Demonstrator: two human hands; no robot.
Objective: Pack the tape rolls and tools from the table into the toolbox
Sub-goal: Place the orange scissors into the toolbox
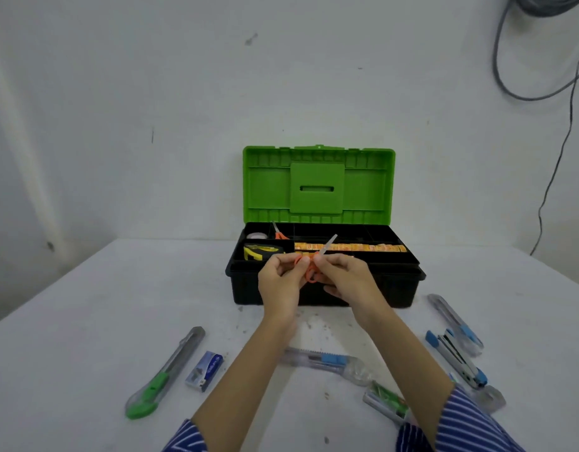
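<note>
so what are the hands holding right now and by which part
A small pair of orange-handled scissors, held above the toolbox's front edge. Left hand and right hand both pinch it at the orange handle loops; the blade points up and away.

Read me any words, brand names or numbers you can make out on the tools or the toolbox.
None can be read.
Blue staple box: has print, too blurred to read.
Yellow strip in the toolbox: orange markings, too small to read.
Tape measure: no legible label.
Toolbox lid: no text visible.
</note>
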